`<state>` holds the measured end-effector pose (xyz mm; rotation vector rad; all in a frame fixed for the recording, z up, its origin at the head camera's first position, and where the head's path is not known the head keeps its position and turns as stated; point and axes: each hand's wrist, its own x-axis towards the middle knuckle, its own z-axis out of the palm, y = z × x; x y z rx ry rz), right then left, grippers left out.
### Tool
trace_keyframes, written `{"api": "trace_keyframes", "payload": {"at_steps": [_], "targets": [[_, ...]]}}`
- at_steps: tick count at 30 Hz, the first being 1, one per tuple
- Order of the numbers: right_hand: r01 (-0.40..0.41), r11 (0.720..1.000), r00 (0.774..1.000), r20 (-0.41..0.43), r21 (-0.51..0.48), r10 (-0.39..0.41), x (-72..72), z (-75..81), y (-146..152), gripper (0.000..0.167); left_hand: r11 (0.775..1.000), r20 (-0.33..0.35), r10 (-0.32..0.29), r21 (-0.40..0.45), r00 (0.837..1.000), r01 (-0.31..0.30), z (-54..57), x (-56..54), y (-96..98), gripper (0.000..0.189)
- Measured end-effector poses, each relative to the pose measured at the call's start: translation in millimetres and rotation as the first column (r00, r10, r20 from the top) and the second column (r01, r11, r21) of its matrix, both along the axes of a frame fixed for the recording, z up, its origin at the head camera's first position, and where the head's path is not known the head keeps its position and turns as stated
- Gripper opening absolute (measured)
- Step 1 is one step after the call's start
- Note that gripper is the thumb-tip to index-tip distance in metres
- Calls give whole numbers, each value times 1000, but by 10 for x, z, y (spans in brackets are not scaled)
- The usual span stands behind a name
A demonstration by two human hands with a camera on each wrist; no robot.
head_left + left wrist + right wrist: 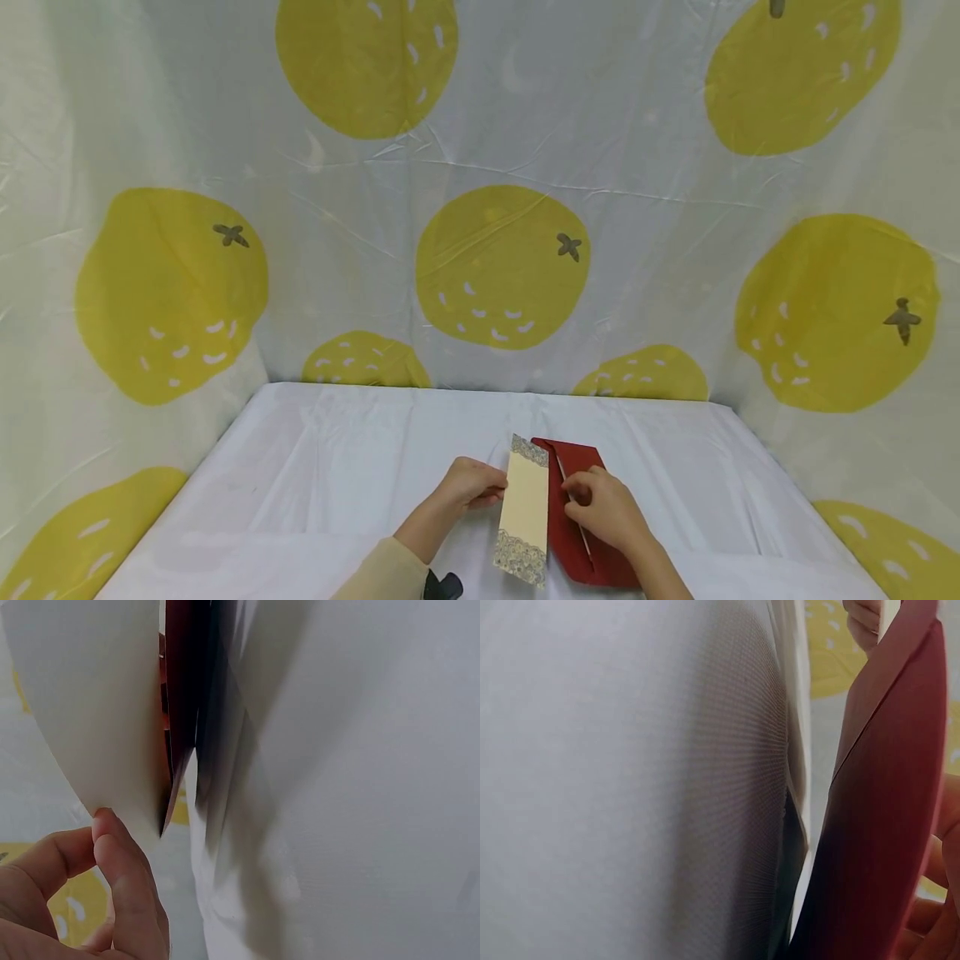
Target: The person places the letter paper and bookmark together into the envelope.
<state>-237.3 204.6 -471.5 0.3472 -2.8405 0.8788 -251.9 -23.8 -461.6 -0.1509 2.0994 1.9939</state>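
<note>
My left hand (471, 483) pinches the left edge of a long cream card (525, 497) with grey patterned bands at both ends. Seen from the left wrist, the thumb and finger meet on the edge of the card's pale, bowed side (90, 712). Just right of the card lies a red envelope (579, 460), slanting, with a slit along its length and a thin pale strip showing inside. My right hand (609, 507) is over it, curled thumb and forefinger pinching at the slit. In the right wrist view, the fingers (930, 915) sit at the envelope's edge, partly hidden.
A white cloth (360, 475) covers the table, with creases and soft folds. Behind and on both sides hangs a white curtain (645, 275) printed with large yellow fruit. A dark strap piece (442, 585) shows at the left wrist.
</note>
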Motion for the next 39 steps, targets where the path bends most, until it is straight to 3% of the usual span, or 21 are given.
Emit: {"api": "trace_keyframes", "payload": {"at_steps": [10, 19, 25, 39], "targets": [[4, 1000, 1000, 7, -7, -4, -5, -3, 8, 20, 997, -47, 71, -37, 996, -73, 47, -27, 152, 4], [12, 1000, 1000, 21, -7, -12, -7, -16, 8, 20, 982, -74, 113, -146, 991, -123, -2, -47, 248, 8], [13, 1000, 1000, 25, -16, -13, 6, -8, 8, 20, 973, -96, 139, -174, 986, -154, -19, -81, 289, 9], [18, 1000, 999, 35, -7, -18, 4, 8, 8, 20, 964, -117, 118, -225, 986, -142, -11, -128, 363, 7]]}}
